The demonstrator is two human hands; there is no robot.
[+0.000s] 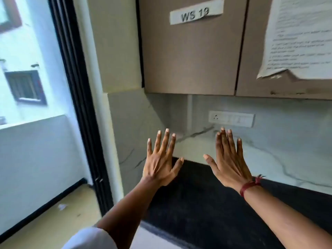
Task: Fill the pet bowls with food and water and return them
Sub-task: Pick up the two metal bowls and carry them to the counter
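My left hand (160, 159) and my right hand (228, 159) are stretched out side by side in the air above a black stone counter (206, 205), backs toward me, fingers straight and spread. Neither hand holds or touches anything. A red thread band circles my right wrist. No pet bowl, food or water is in view.
Brown wall cabinets (190, 56) hang above the counter; one carries a "WS 19" label (196, 12), the other a printed paper sheet (296, 36). A white socket panel (231, 118) sits on the marble backsplash. A dark-framed glass door (79, 105) stands at the left.
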